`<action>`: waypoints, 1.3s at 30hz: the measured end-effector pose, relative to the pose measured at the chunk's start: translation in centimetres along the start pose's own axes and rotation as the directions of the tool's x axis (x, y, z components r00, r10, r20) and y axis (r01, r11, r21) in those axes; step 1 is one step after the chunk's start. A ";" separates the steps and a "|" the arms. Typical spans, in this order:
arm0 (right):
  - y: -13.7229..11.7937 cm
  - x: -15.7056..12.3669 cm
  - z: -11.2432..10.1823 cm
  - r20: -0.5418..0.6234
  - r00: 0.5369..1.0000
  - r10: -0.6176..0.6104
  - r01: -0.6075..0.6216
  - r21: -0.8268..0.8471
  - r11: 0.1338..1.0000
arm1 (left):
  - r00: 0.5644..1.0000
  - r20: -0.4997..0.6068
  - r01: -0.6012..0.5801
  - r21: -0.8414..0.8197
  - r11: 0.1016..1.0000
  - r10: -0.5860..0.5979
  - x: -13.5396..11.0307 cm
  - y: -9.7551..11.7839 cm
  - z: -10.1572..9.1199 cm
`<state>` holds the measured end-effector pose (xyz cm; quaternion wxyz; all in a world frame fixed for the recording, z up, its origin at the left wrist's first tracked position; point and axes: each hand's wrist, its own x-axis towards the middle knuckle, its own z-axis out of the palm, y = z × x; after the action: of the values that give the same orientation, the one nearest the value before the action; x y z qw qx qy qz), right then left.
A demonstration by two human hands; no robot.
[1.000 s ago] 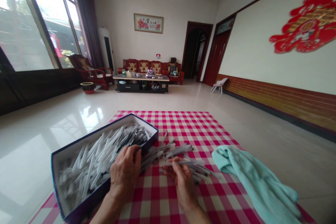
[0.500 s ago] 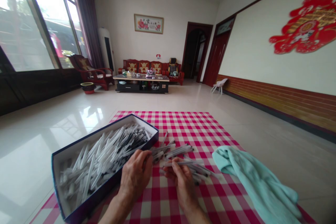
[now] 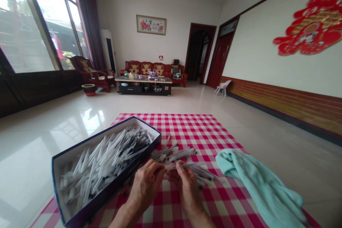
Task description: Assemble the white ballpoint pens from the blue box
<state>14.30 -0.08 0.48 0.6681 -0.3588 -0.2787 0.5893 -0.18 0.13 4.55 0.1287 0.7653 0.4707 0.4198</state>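
Pinched between the thumb and fingers of my right hand (image 3: 187,187) is a clear pen (image 3: 172,167), lying roughly level and pointing left. My left hand (image 3: 146,182) is closed at the pen's left end, its fingertips pressed together. Whatever they hold there is hidden. Just beyond both hands lies a loose pile of clear pens with dark ends (image 3: 184,153), some partly behind my right hand. To the left stands a dark blue box (image 3: 59,199) with a white inside, heaped with pale translucent pen parts (image 3: 107,156) and some black ones.
A pink and white checked cloth (image 3: 192,124) covers the table. On its right side lies a crumpled mint-green cloth (image 3: 256,181). Across the tiled floor are a low black table (image 3: 144,85), a red wooden sofa (image 3: 133,67) and a flower pot (image 3: 89,89).
My left hand has moved right, away from the box's edge, and now meets the left end of the pen. The right hand stays nearly in place, still holding the pen.
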 end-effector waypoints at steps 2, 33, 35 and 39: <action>0.1 0.2 -0.1 -0.039 0.999 0.000 0.002 0.050 0.999 | 0.999 -0.023 0.044 -0.017 0.999 -0.044 0.4 -0.1 -1.0; -0.6 -1.5 1.3 0.172 0.983 -0.061 0.118 -0.346 0.931 | 0.961 -0.159 0.218 -0.061 0.974 -0.225 1.5 -0.9 -2.1; -1.0 -1.9 1.5 0.238 0.969 -0.061 0.161 -0.430 0.888 | 0.951 -0.004 0.288 -0.352 0.891 -0.309 1.2 -0.2 -0.2; -2.1 -2.1 1.9 0.337 0.934 -0.117 0.280 -0.488 0.827 | 0.897 0.090 0.390 -0.623 0.678 -0.434 1.6 -0.1 1.3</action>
<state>13.69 -2.00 3.36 0.5529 -0.4057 -0.5616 0.4628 1.15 1.75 4.53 0.4513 0.5381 0.4678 0.5367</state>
